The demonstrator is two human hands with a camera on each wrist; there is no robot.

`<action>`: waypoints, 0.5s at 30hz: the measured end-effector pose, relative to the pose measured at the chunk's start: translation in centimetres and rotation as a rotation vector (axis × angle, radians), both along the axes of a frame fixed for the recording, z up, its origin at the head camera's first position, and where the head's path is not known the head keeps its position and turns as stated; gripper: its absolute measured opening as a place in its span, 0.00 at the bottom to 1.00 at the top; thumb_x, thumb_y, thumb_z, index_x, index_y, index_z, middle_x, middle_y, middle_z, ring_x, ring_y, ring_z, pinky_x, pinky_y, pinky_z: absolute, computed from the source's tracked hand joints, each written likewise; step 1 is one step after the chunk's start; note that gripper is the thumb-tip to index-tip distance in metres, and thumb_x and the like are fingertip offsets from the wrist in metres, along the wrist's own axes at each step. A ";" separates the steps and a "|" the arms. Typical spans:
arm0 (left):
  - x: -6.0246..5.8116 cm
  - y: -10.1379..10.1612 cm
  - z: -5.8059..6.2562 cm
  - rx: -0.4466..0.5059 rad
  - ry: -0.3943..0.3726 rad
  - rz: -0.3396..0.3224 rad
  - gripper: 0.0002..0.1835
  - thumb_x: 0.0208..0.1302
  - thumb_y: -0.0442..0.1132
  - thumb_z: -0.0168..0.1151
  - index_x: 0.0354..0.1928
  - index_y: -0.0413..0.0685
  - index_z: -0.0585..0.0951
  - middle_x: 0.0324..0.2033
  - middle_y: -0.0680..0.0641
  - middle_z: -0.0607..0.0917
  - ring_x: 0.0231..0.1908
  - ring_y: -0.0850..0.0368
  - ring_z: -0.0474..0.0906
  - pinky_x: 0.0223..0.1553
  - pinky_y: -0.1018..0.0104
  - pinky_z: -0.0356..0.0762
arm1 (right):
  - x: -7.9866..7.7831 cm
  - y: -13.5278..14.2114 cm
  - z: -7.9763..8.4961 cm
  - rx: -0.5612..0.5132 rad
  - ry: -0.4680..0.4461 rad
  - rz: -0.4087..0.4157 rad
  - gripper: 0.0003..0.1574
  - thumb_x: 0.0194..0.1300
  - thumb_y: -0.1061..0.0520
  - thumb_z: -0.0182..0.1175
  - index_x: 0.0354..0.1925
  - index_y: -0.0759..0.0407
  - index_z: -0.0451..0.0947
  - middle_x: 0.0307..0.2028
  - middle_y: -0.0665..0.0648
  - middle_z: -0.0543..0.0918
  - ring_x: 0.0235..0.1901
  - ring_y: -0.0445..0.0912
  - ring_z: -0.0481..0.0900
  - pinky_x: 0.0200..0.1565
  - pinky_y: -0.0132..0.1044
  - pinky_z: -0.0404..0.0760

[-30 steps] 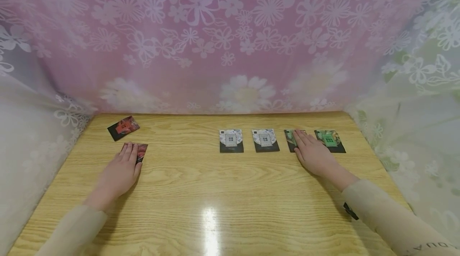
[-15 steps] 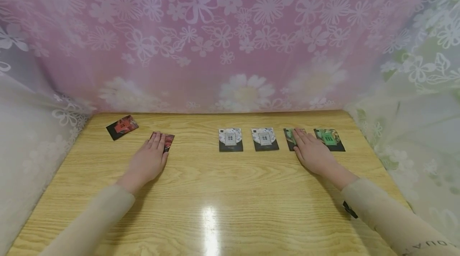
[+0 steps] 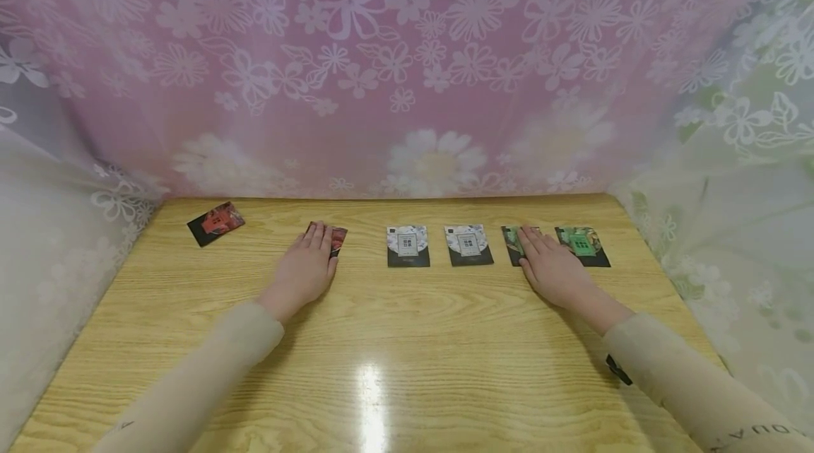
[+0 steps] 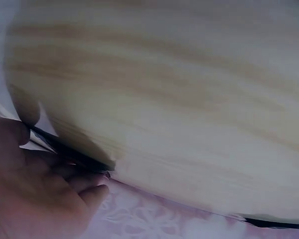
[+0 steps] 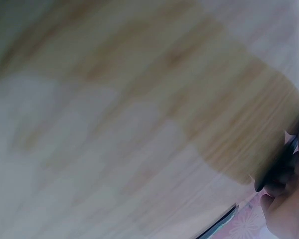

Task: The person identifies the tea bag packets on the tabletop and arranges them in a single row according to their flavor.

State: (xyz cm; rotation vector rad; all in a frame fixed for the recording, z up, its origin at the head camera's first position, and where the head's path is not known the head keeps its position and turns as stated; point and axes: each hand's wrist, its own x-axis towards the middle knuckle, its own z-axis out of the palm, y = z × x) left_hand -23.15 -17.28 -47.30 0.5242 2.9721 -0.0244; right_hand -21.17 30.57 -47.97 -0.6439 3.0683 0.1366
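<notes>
In the head view my left hand (image 3: pixel 304 266) lies with straight fingers over a dark red packet (image 3: pixel 339 237), which is mostly covered. My right hand (image 3: pixel 555 269) rests, fingers extended, on a green-and-black packet (image 3: pixel 511 248) and hides much of it. A second green-and-black packet (image 3: pixel 584 246) is right beside that hand. Two white-and-black packets (image 3: pixel 408 246) lie side by side between my hands. The left wrist view shows the covered packet's dark edge (image 4: pixel 72 152) under my fingers; in the right wrist view a dark packet edge (image 5: pixel 276 167) shows at my fingers.
Another red-and-black packet (image 3: pixel 216 223) lies tilted at the table's back left. The wood-grain table (image 3: pixel 394 340) is bordered by a pink flowered cloth (image 3: pixel 356 107) behind and pale cloth (image 3: pixel 731 227) at the sides. A small black object (image 3: pixel 618 370) shows by the right sleeve.
My left hand has slid right and slightly away from me, carrying the dark red packet from near the other red one toward the white ones. The right hand has stayed still.
</notes>
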 end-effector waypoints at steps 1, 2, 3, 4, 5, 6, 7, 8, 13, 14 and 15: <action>-0.1 0.4 0.1 -0.007 -0.007 0.002 0.37 0.86 0.49 0.43 0.83 0.30 0.53 0.82 0.29 0.54 0.83 0.34 0.52 0.84 0.42 0.54 | 0.0 0.0 0.0 -0.001 -0.001 0.000 0.40 0.85 0.52 0.46 0.81 0.74 0.53 0.81 0.74 0.58 0.80 0.66 0.60 0.80 0.62 0.63; -0.2 0.7 0.1 -0.012 -0.014 0.007 0.37 0.86 0.50 0.42 0.83 0.30 0.52 0.83 0.29 0.53 0.83 0.35 0.51 0.85 0.43 0.53 | 0.0 0.0 0.0 -0.001 -0.001 0.000 0.40 0.85 0.52 0.46 0.81 0.74 0.53 0.81 0.74 0.58 0.80 0.66 0.60 0.80 0.62 0.63; -0.3 1.1 0.1 -0.018 -0.016 0.010 0.37 0.86 0.50 0.42 0.83 0.30 0.52 0.83 0.30 0.53 0.84 0.35 0.51 0.85 0.43 0.53 | 0.0 0.0 0.1 0.000 0.000 0.000 0.40 0.85 0.52 0.46 0.81 0.74 0.53 0.81 0.74 0.59 0.80 0.66 0.60 0.80 0.62 0.63; -0.4 1.4 0.2 -0.025 -0.021 0.012 0.37 0.86 0.50 0.41 0.83 0.31 0.51 0.83 0.30 0.52 0.84 0.35 0.50 0.85 0.43 0.52 | 0.1 0.0 0.1 0.001 0.001 0.000 0.40 0.85 0.52 0.46 0.81 0.74 0.53 0.81 0.74 0.59 0.80 0.66 0.60 0.80 0.62 0.63; -0.4 1.8 0.2 -0.030 -0.021 0.014 0.37 0.86 0.50 0.41 0.83 0.31 0.51 0.83 0.30 0.52 0.84 0.35 0.50 0.85 0.43 0.52 | 0.1 0.0 0.1 0.001 0.001 0.000 0.40 0.85 0.52 0.46 0.81 0.74 0.53 0.81 0.74 0.59 0.80 0.66 0.60 0.80 0.62 0.63; -0.5 2.1 0.3 -0.035 -0.025 0.016 0.37 0.87 0.51 0.41 0.83 0.31 0.51 0.83 0.30 0.51 0.84 0.36 0.50 0.85 0.43 0.52 | 0.1 0.0 0.1 0.001 0.001 -0.001 0.39 0.85 0.52 0.46 0.81 0.74 0.53 0.81 0.74 0.59 0.80 0.66 0.60 0.80 0.63 0.63; -0.6 2.5 0.3 -0.039 -0.025 0.016 0.37 0.87 0.51 0.41 0.83 0.31 0.51 0.83 0.30 0.52 0.84 0.36 0.50 0.85 0.43 0.52 | 0.1 0.0 0.1 0.001 0.001 -0.002 0.39 0.85 0.52 0.46 0.81 0.74 0.53 0.81 0.74 0.59 0.80 0.66 0.60 0.80 0.63 0.63; -0.6 2.8 0.4 -0.041 -0.026 0.018 0.37 0.87 0.51 0.41 0.83 0.31 0.51 0.83 0.30 0.52 0.84 0.36 0.50 0.85 0.44 0.52 | 0.1 0.0 0.2 0.002 -0.001 -0.004 0.39 0.85 0.52 0.46 0.81 0.74 0.53 0.81 0.74 0.59 0.80 0.66 0.60 0.80 0.63 0.63; -0.6 3.9 1.0 -0.048 -0.037 0.021 0.37 0.87 0.52 0.42 0.83 0.32 0.54 0.83 0.31 0.54 0.84 0.38 0.52 0.85 0.44 0.53 | 0.2 -0.1 0.3 0.002 -0.013 -0.009 0.40 0.85 0.51 0.46 0.81 0.74 0.52 0.81 0.73 0.58 0.81 0.66 0.60 0.80 0.63 0.63; -0.6 4.0 1.1 -0.047 -0.035 0.022 0.37 0.87 0.52 0.42 0.83 0.32 0.54 0.83 0.31 0.55 0.84 0.37 0.52 0.85 0.43 0.54 | 0.2 -0.2 0.3 0.002 -0.014 -0.008 0.40 0.85 0.51 0.46 0.81 0.74 0.52 0.81 0.73 0.58 0.81 0.66 0.60 0.80 0.63 0.63; -0.6 4.0 1.1 -0.048 -0.035 0.023 0.37 0.87 0.52 0.42 0.83 0.33 0.55 0.83 0.31 0.55 0.84 0.37 0.52 0.85 0.43 0.53 | 0.2 -0.2 0.4 0.002 -0.015 -0.008 0.40 0.85 0.51 0.46 0.81 0.74 0.52 0.81 0.73 0.58 0.81 0.66 0.60 0.80 0.63 0.63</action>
